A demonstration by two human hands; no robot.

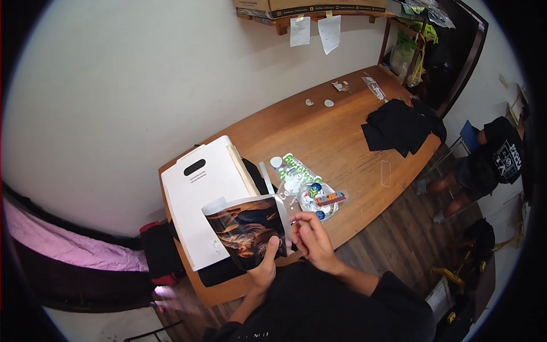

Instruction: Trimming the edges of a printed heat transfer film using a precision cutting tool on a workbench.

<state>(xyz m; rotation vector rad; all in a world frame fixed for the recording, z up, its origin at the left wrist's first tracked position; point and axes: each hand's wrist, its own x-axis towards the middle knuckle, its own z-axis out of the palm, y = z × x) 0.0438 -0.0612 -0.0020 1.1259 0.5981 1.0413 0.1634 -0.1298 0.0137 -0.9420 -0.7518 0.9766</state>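
My left hand grips a glossy printed sheet by its lower right part, the thumb lying across the front. The sheet carries a dark picture in brown and gold tones with a pale border, and its top edge curls. At the sheet's right border is my right hand, fingers bent and pinched on that edge; the fingertips are partly hidden. Beyond and left of the sheet lies a white board with a dark oval handle slot, resting on black cloth.
Stickers and a clear bag of round badges lie right of the board. A black garment is heaped at the table's far right. Small pieces sit near the wall. Another person stands at right.
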